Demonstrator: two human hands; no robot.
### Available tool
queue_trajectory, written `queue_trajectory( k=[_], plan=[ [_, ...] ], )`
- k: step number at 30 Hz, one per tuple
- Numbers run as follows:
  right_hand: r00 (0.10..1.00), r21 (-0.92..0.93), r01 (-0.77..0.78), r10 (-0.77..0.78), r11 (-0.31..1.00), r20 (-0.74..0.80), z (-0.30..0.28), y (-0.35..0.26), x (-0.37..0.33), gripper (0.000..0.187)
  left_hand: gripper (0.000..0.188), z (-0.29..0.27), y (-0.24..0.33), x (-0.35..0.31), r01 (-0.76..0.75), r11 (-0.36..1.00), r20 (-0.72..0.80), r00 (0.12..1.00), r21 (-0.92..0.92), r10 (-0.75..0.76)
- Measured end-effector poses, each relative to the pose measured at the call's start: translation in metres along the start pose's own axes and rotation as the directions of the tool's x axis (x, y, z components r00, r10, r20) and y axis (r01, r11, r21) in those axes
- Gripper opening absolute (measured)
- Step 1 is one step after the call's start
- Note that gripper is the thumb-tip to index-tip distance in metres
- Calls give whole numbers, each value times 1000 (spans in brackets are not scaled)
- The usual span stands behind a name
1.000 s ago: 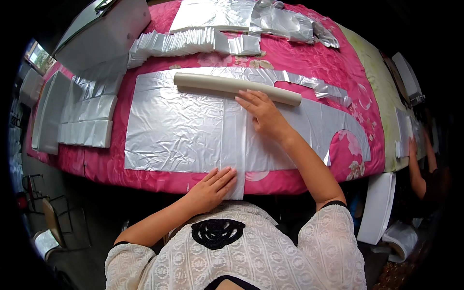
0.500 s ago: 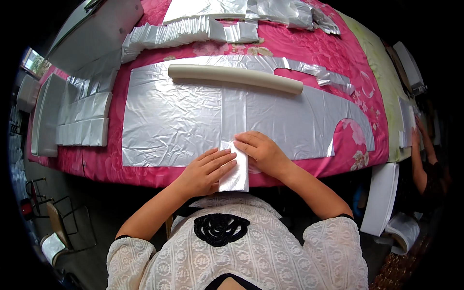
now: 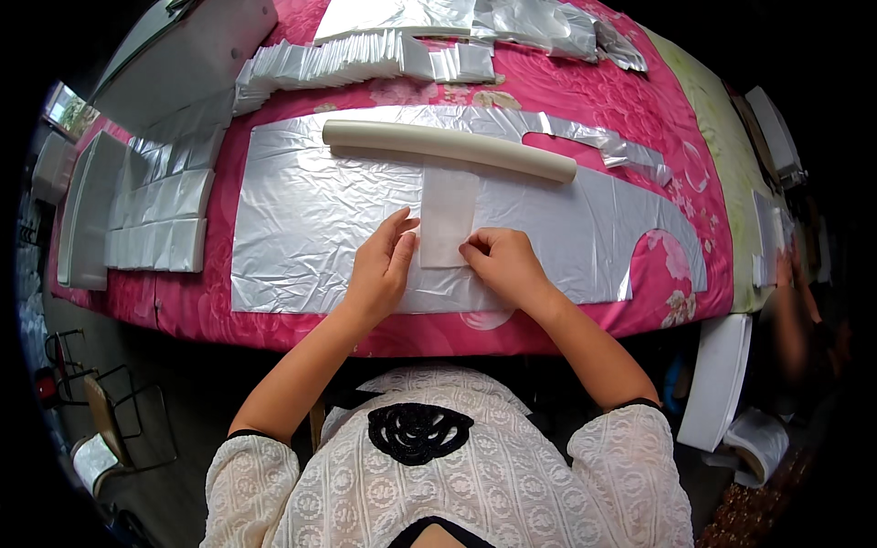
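Note:
A silvery plastic sheet cut like an apron (image 3: 311, 215) lies spread on the pink flowered cloth. Over its middle rests a narrow, dull white translucent strip (image 3: 448, 215), its far end reaching a long cream tube (image 3: 448, 148). My right hand (image 3: 507, 263) pinches the strip's near right corner between thumb and fingers. Beside the strip's left edge is my left hand (image 3: 379, 265), fingers slightly bent and thumb apart, with nothing seen in it.
White folded packets stand in a long row (image 3: 320, 68) at the back. More packets (image 3: 155, 242) lie at left beside a white box (image 3: 91, 215). Stacked silvery sheets (image 3: 393, 18) lie at the far edge. At far right, another person's hands (image 3: 793, 269) are near some white sheets.
Both hands have moved away from the table's near edge and apart. The bright white folded piece under them is gone from the edge; the dull strip now shows farther up the sheet.

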State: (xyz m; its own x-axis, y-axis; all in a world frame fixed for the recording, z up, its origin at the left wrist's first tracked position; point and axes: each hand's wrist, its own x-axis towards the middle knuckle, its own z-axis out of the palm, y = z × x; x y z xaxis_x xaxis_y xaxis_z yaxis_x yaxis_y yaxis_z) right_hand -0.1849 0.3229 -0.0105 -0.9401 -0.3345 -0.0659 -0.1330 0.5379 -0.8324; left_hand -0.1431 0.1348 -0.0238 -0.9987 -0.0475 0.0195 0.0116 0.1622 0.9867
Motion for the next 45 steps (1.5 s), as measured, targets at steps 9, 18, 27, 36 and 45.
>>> queue_trajectory(
  k=[9, 18, 27, 36, 45],
  plan=[
    [932, 29, -317, 306, 948, 195, -9, -1, 20, 22, 74, 18, -6, -22, -487, 484, 475, 866, 727, 157],
    [841, -573, 452, -541, 683, 18, 0, 14, 0, 52, 80, 21, -3, -25, -475, 441, 456, 876, 762, 157],
    [805, -354, 593, -547, 723, 231, -14, 23, 21, 43, 33, 6, -10, -8, -538, 610, 378, 843, 582, 382],
    [778, -266, 627, -608, 732, 161, -16, 24, 31, 36, 11, 9, -4, 4, -552, 549, 392, 834, 628, 389],
    [605, -254, 791, -771, 556, 197, -4, 24, -15, 25, 50, -12, 5, -38, -688, 585, 546, 714, 429, 439]
  ],
)
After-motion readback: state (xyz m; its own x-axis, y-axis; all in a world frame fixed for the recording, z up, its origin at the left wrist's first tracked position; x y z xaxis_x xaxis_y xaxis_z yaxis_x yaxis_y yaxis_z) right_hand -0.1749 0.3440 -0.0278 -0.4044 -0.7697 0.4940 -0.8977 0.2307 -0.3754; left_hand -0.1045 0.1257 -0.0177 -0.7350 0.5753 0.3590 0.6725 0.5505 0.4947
